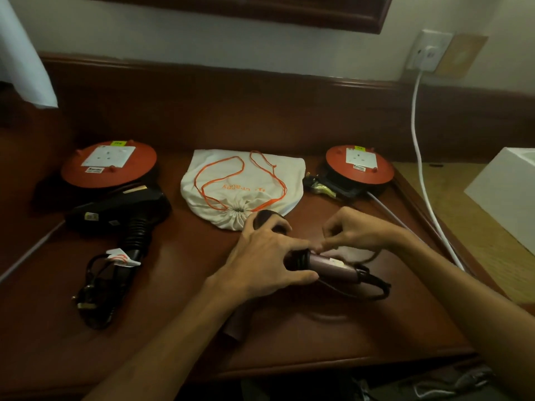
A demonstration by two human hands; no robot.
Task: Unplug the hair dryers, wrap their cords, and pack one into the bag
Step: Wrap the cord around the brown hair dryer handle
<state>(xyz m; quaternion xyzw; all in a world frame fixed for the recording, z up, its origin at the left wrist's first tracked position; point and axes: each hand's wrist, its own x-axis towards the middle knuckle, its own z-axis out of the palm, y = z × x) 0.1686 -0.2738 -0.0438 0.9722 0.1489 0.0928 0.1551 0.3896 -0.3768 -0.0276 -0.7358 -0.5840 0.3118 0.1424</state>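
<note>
Two bare forearms reach in from the bottom edge over a dark wooden tabletop (179, 285), meeting at a mauve hair dryer (333, 264) near its front right. Seen from the head camera, the left hand (260, 256) wraps over the dryer's body, thumb under and fingers over, clamped around it. The right hand (351, 230) hovers just above the handle, thumb and forefinger pressed together in a pinch on what looks like a thin tie or the cord; the detail is too small to tell which. The dryer's dark cord (373, 287) loops out from the handle end towards the right.

Behind the hands lies a white drawstring bag (246, 180) with orange strings, its mouth gathered shut and facing the person; its contents cannot be seen. The dryer's rounded end touches or overlaps the bag's puckered mouth.

To the left, well apart from both hands, a black hair dryer (121, 209) lies on its side, its cord (98, 287) bundled by the handle with a white tag.

Two red round extension reels (108, 163) (360, 166) sit at the back, one on each side of the bag, their sockets facing up. A white cable (419, 157) runs from a wall socket (430, 52) down along the tabletop's right edge. Bare wood lies open in front of the bag and between the two dryers.
</note>
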